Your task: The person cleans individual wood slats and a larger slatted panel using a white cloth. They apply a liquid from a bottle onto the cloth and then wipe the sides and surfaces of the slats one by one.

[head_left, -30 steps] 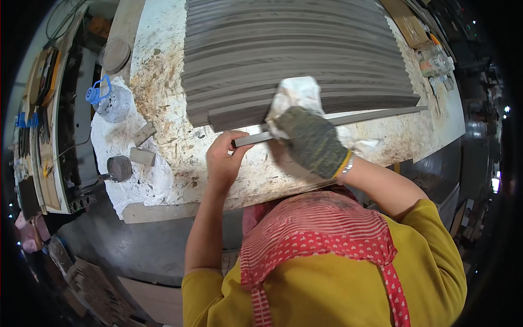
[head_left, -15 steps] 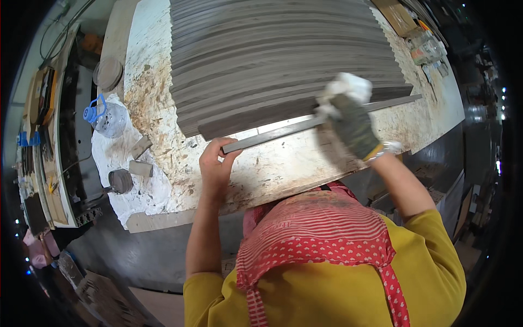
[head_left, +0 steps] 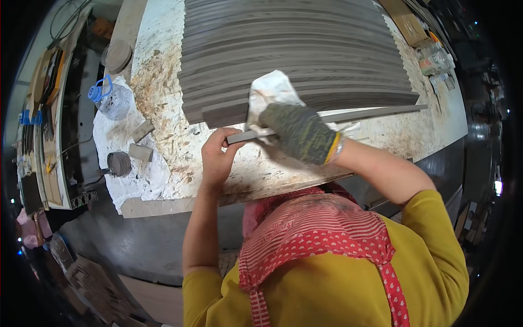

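Note:
My bare left hand [head_left: 217,158] pinches the near-left end of a long, narrow grey wood strip [head_left: 376,113]. The strip runs off to the right, close to the table's front side. Wearing a dark grey-green knit glove, my right hand [head_left: 302,133] is closed on a white cloth [head_left: 272,90] and presses it round the strip, a short way from my left fingers. The cloth and glove hide part of the strip. Just beyond lie many similar grey strips [head_left: 294,43], set side by side, the closest one [head_left: 229,113] slightly out of line.
A stained white board [head_left: 158,92] covers the table. At left, a clear jug with a blue handle [head_left: 114,103], two small blocks [head_left: 141,152] and a round dark tin [head_left: 119,164] stand on white sheeting. A cardboard box [head_left: 403,22] and clear bottle [head_left: 436,61] are at far right.
My right hand has slid the cloth leftward along the strip, from its right part to near my left hand. My left hand keeps its hold on the end.

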Tool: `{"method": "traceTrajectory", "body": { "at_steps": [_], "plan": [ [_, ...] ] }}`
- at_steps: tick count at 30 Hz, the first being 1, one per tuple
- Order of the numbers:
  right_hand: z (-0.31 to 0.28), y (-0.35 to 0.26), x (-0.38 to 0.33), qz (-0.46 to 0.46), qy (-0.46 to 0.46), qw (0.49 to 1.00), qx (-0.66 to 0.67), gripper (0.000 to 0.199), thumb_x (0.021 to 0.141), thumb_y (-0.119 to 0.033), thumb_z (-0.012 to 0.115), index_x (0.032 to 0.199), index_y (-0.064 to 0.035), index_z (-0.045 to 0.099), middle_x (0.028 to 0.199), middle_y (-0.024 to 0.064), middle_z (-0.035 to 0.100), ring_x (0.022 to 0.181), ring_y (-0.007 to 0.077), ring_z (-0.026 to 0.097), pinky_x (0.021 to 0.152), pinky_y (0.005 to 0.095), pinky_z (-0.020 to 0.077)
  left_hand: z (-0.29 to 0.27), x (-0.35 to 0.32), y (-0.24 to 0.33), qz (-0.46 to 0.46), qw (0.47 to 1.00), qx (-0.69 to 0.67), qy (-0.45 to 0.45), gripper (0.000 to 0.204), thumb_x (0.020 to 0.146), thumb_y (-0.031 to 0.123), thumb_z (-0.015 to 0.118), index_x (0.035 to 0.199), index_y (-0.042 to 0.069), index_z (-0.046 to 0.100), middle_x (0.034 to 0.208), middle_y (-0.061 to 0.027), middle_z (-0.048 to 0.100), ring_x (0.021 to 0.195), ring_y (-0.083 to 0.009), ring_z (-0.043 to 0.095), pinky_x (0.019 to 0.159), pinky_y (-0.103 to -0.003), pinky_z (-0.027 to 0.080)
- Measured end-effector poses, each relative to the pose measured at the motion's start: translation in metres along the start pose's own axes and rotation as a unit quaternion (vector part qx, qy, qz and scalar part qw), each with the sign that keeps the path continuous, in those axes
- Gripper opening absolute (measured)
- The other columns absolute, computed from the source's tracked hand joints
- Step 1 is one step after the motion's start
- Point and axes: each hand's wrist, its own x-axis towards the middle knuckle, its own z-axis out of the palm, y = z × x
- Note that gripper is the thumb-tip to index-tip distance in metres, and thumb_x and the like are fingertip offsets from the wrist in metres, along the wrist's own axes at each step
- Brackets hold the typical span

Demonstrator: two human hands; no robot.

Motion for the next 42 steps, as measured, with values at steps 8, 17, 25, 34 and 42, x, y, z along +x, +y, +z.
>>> {"method": "traceTrajectory", "body": {
  "at_steps": [8, 17, 25, 34, 42],
  "plan": [
    [-0.005, -0.004, 0.008, 0.080, -0.064, 0.994, 0.027, 0.020, 0.081, -0.016, 0.064, 0.098, -0.0064, 0.062, 0.090, 0.0129, 0.063, 0.083, 0.0316, 0.062, 0.075, 0.0411, 0.0481, 0.000, -0.001, 0.002, -0.001, 1.000, 0.022, -0.001, 0.016, 0.075, 0.001, 0.070, 0.090, 0.001, 0.063, 0.088, -0.0032, 0.065, 0.073, -0.0083, 0.048, 0.068, -0.023, 0.040],
    [-0.002, 0.002, 0.005, 0.040, -0.048, 0.998, 0.008, 0.024, 0.080, -0.019, 0.066, 0.101, -0.0079, 0.061, 0.093, 0.0133, 0.062, 0.087, 0.0293, 0.062, 0.077, 0.0418, 0.0477, 0.002, 0.000, 0.001, -0.004, 1.000, 0.008, 0.005, 0.016, 0.075, 0.000, 0.070, 0.089, 0.001, 0.062, 0.088, -0.0033, 0.066, 0.072, -0.0086, 0.048, 0.067, -0.023, 0.039],
    [-0.001, 0.003, -0.006, 0.052, -0.037, 0.996, -0.068, 0.028, 0.082, -0.019, 0.064, 0.107, -0.0067, 0.060, 0.097, 0.0142, 0.062, 0.088, 0.0304, 0.062, 0.077, 0.0413, 0.0485, 0.002, 0.000, 0.005, 0.000, 1.000, 0.024, 0.006, 0.016, 0.075, 0.001, 0.070, 0.089, 0.001, 0.063, 0.088, -0.0030, 0.066, 0.071, -0.0084, 0.047, 0.066, -0.023, 0.039],
    [-0.062, 0.053, -0.071, 0.117, -0.072, 0.987, -0.087, 0.026, 0.078, -0.012, 0.068, 0.102, -0.0094, 0.059, 0.088, 0.0092, 0.061, 0.080, 0.0272, 0.063, 0.072, 0.0372, 0.0510, -0.003, -0.001, 0.014, -0.022, 0.999, 0.036, -0.010, 0.017, 0.076, 0.002, 0.070, 0.092, 0.001, 0.063, 0.088, -0.0039, 0.064, 0.073, -0.0114, 0.049, 0.069, -0.025, 0.041],
    [-0.022, -0.013, -0.015, -0.031, -0.017, 0.996, -0.076, 0.018, 0.079, -0.014, 0.063, 0.093, -0.0036, 0.059, 0.083, 0.0129, 0.059, 0.071, 0.0273, 0.059, 0.066, 0.0399, 0.0485, -0.005, 0.011, 0.025, 0.063, 0.982, 0.158, -0.086, 0.020, 0.079, 0.010, 0.066, 0.096, 0.001, 0.063, 0.093, -0.0116, 0.063, 0.091, -0.0308, 0.057, 0.080, -0.038, 0.045]
  ]
}}
